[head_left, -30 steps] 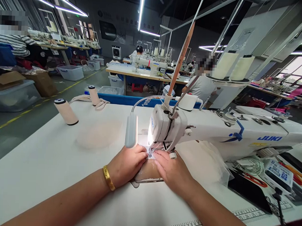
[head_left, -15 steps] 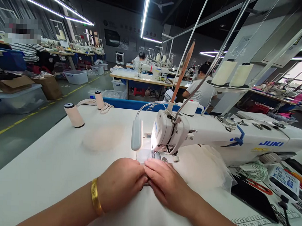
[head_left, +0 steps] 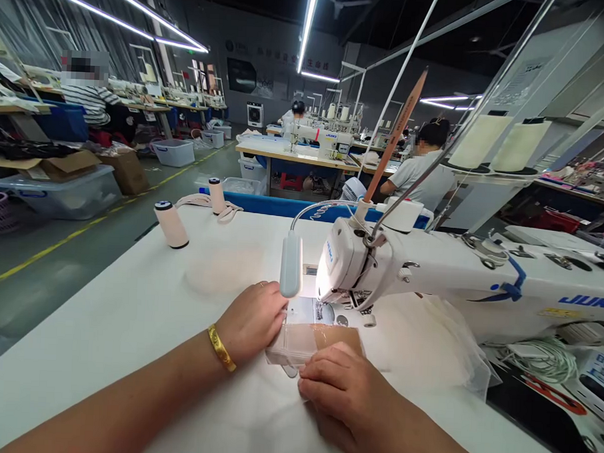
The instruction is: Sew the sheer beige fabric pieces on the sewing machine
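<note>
Nearest me, my right hand (head_left: 347,395) lies flat, fingers closed loosely on the near edge of the tan fabric piece (head_left: 317,341). My left hand (head_left: 252,321) presses its left end. I judge I'm positioning it; next it needs sliding squarely under the sewing machine (head_left: 430,272) needle beyond.
</note>
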`<state>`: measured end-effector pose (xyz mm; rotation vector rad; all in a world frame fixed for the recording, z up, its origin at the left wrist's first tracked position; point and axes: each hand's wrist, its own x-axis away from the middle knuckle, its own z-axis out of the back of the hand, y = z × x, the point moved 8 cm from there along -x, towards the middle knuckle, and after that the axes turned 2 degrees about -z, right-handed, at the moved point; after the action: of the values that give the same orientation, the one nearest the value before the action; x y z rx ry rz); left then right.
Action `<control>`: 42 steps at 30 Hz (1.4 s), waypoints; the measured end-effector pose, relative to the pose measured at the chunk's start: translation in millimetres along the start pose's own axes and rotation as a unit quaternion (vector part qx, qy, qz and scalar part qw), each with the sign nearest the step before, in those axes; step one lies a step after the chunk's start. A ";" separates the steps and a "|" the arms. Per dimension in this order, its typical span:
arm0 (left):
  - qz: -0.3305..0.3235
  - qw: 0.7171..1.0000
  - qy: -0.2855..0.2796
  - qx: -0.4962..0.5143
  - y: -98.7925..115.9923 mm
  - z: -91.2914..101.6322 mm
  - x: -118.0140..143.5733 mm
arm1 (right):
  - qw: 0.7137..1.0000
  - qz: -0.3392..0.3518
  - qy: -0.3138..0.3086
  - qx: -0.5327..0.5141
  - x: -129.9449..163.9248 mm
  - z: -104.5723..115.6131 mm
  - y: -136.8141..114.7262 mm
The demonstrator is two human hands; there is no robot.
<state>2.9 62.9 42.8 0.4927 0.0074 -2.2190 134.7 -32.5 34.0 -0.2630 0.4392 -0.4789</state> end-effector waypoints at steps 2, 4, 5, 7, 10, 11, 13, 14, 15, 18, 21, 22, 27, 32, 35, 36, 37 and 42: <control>-0.010 1.000 0.003 0.025 6.6 -2.5 0.3 | 1.000 -0.005 0.006 -0.028 0.7 3.7 0.2; -0.026 0.998 0.014 0.051 15.1 -3.6 1.6 | 0.996 -0.046 0.061 -0.050 3.1 11.5 9.6; -0.040 0.997 0.026 0.062 20.4 -2.9 2.6 | 0.990 -0.081 0.101 -0.052 5.6 16.2 17.7; -0.075 0.992 0.063 0.079 32.1 1.1 5.6 | 0.972 -0.163 0.164 -0.046 12.2 21.8 35.9; -0.121 0.980 0.124 0.100 46.3 9.0 11.1 | 0.954 -0.236 0.176 -0.064 16.3 17.3 52.9; -0.131 0.976 0.139 0.107 49.2 11.0 12.6 | 0.953 -0.236 0.176 -0.071 15.6 16.0 54.0; -0.139 0.970 0.163 0.114 52.8 13.4 14.7 | 0.955 -0.214 0.192 -0.067 13.2 17.6 51.2; -0.141 0.968 0.174 0.113 53.8 14.1 15.6 | 0.956 -0.202 0.203 -0.056 12.3 19.3 48.9; -0.141 0.966 0.184 0.110 54.4 14.8 16.3 | 0.957 -0.191 0.213 -0.044 11.6 21.1 46.7; -0.143 0.962 0.213 0.096 55.8 16.7 18.2 | 0.958 -0.175 0.227 -0.024 10.3 23.9 43.1; -0.150 0.958 0.224 0.094 57.0 17.9 18.8 | 0.959 -0.168 0.226 -0.024 9.7 24.6 42.5; -0.153 0.957 0.225 0.095 57.5 18.4 18.8 | 0.959 -0.168 0.227 -0.027 9.7 24.8 42.8; -0.153 0.957 0.225 0.100 56.6 19.3 18.1 | 0.958 -0.166 0.231 -0.038 10.7 24.7 43.8; -0.154 0.958 0.222 0.094 55.6 18.3 17.7 | 0.957 -0.169 0.231 -0.045 10.5 24.4 44.7; -0.153 0.958 0.224 0.091 54.9 18.6 17.5 | 0.957 -0.170 0.230 -0.046 9.9 24.8 45.0; -0.152 0.958 0.225 0.092 54.7 18.8 17.3 | 0.957 -0.170 0.230 -0.045 9.8 24.8 45.0; -0.151 0.958 0.225 0.092 54.6 18.9 17.0 | 0.957 -0.169 0.230 -0.042 9.7 24.6 45.0; -0.147 0.959 0.225 0.090 56.3 19.9 15.0 | 0.958 -0.173 0.227 -0.035 11.3 21.5 45.8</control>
<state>29.4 12.0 64.8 1.1547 0.1266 -2.3556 171.4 4.2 33.2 -0.3000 0.8670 -0.8751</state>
